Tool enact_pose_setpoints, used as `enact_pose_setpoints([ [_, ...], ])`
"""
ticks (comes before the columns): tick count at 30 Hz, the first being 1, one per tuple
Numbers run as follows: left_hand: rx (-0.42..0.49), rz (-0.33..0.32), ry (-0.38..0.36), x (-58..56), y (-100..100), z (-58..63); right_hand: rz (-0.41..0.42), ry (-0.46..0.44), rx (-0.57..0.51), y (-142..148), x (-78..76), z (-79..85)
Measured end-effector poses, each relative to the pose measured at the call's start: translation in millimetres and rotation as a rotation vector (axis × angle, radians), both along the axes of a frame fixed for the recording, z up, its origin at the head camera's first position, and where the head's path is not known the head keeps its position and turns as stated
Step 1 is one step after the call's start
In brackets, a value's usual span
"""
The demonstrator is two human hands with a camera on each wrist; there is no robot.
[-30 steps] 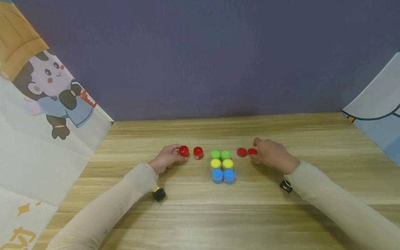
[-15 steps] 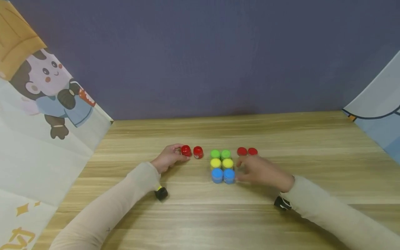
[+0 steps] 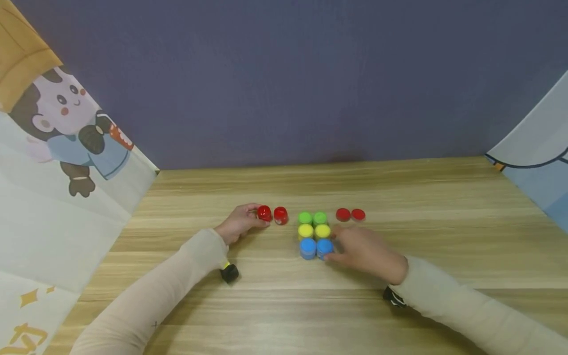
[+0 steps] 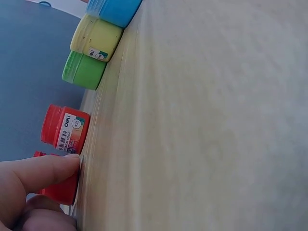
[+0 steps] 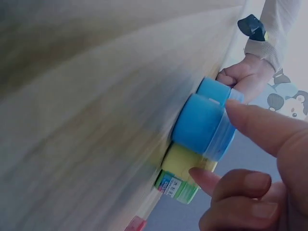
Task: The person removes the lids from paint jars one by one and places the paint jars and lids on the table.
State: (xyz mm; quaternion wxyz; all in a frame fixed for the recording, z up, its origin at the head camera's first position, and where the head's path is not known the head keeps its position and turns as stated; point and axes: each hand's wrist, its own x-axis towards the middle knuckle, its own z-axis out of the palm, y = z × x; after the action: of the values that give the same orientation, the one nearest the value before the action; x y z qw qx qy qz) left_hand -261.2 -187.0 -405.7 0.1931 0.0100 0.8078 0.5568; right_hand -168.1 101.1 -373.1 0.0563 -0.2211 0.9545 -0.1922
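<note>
Nearest, two pale long sleeves, left [image 3: 155,291] and right [image 3: 470,303], reach in over a wood-grained table [image 3: 284,315]. The right hand [image 3: 366,252] has its thumb and forefinger spread, the thumb at the clear upper rim of the right-hand round blue plastic jar [image 5: 197,124]; the forefinger is near the yellow jar behind, though whether it touches that is hard to tell. The left-hand round blue plastic jar [image 3: 307,249] stands just beside. Behind the blue pair come two round yellow jars [image 3: 305,230], then two round green jars [image 3: 305,217]. To their left, the left hand [image 3: 239,224] pinches the outer round red plastic jar [image 3: 264,213] between curled fingers and thumb; the inner round red plastic jar [image 3: 280,215] stands upright near it. Right of the green pair lie two flat red discs [image 3: 343,214], side by side. A plain dark blue-grey wall [image 3: 284,88] rises beyond.
</note>
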Motion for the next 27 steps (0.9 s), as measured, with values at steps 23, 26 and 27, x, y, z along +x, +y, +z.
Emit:
enact_pose_setpoints([
  [23, 0.047, 0.026, -0.021, 1.8, -2.5, 6.3, 0.019, 0.156, 0.063, -9.6, 4.1, -2.6],
  [26, 0.044, 0.039, 0.012, 2.4, -4.7, 8.2, 0.017, 0.16, 0.06, -9.4, 4.6, -3.0],
  [27, 0.036, 0.047, 0.024, 2.9, -5.5, 9.3, 0.016, 0.161, 0.058, -9.3, 4.8, -3.2],
])
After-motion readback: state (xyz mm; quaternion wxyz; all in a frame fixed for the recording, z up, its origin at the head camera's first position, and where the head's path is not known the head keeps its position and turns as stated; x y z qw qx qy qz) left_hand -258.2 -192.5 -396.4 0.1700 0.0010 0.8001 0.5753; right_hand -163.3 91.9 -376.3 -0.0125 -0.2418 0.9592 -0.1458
